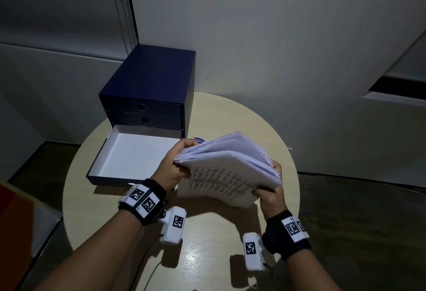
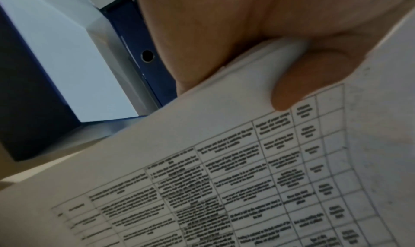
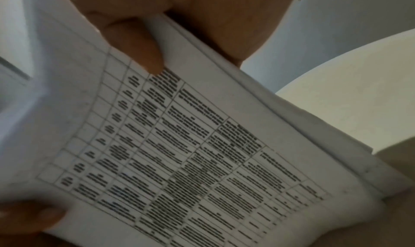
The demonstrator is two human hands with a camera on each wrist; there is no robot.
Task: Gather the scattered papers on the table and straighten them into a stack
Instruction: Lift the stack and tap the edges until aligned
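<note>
Head view: hands [image 1: 177, 166] hold papers [image 1: 228, 171]; drawer [image 1: 136, 154] open.

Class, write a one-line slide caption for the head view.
Both hands, left hand and right hand, grip a sheaf of papers above the table.

Papers [image 1: 227, 175] — printed table txt, too blurred to read

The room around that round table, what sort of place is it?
Probably an office or a similar workroom. A dark blue desktop drawer cabinet with its bottom drawer pulled open stands on the round pale wooden table, and both hands hold a sheaf of white printed papers bearing tables of text.
</note>
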